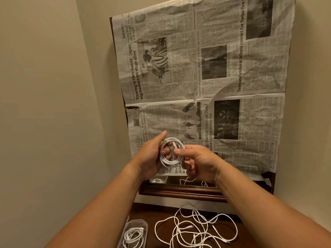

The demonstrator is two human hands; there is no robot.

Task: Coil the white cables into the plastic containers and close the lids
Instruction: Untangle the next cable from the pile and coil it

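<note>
One cable boxed, one coil in hand, a tangle still to go

Nearest, on the dark table [152, 211], a plastic container [143, 223] already holds a wound cable [133, 236], though its lid looks not yet shut. Just beside it, the loose white cables [194, 235] lie sprawled and uncoiled, so by my judgement most of the work is left. Above the table, both hands hold the coiled cable [167, 161] in the air. The left hand [152, 154] has its fingers curled around and through the ring's left side. The right hand [197, 161] pinches the right edge between thumb and forefinger. The ring stands upright with its open face toward the person, its slightly longer axis running up and down. Behind stands a wooden frame [179, 192] covered with newspaper [206, 77].
</note>
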